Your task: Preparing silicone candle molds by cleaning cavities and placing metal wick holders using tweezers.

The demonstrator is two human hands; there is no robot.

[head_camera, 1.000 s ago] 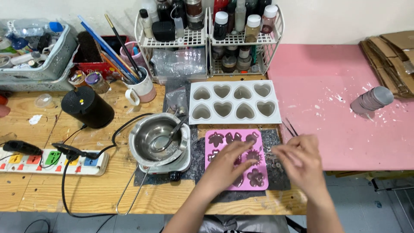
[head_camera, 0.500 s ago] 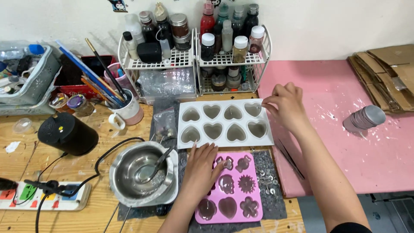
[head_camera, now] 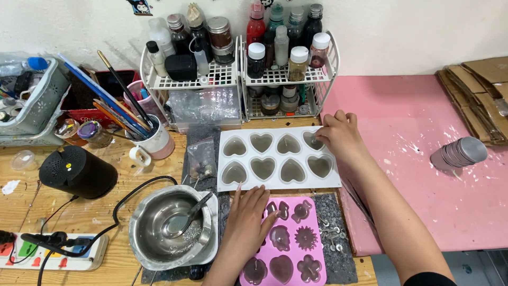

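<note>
We note white heart mould (head_camera: 278,159) flat on desk, eight cavities filled; pink mould (head_camera: 288,243) just below, also filled.

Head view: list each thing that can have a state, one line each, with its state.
White heart mould: flat on the table, cavities filled.
Pink mould: flat, cavities filled.
Steel bowl: upright, spoon resting inside.
Power strip: plugs inserted.
Left hand: flat, fingers on the pink mould's edge.
Right hand: fingertips pinched at the top right heart cavity.
Stack of tins: lying on its side.
</note>
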